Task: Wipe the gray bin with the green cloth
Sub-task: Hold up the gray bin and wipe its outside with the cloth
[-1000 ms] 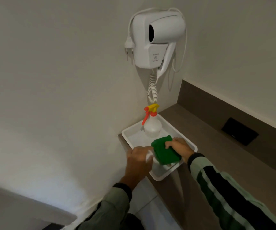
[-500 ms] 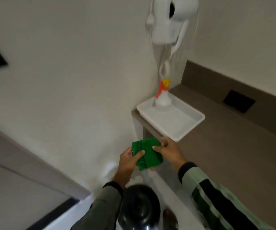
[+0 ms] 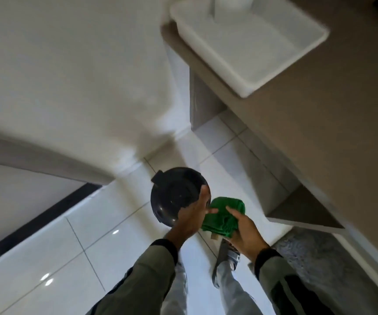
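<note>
A round dark gray bin point(image 3: 174, 196) with a closed lid stands on the white floor tiles near the wall corner. The folded green cloth point(image 3: 225, 214) hangs in the air just right of the bin's lid. My right hand point(image 3: 243, 230) grips the cloth from below and the right. My left hand point(image 3: 191, 214) overlaps the bin's right edge, with a finger and thumb touching the cloth's left side. Both hands are above the lid, and whether they touch it cannot be told.
A brown counter point(image 3: 319, 123) runs along the right, carrying a white tray point(image 3: 251, 48) at its corner. A lower shelf point(image 3: 301, 212) juts out under the counter. A gray mat point(image 3: 333, 269) lies at lower right. My legs and a shoe point(image 3: 227, 255) stand on the glossy tiles.
The view has tilted down from the counter and tray to the floor. Both hands carried the green cloth off the tray and down beside the bin's lid.
</note>
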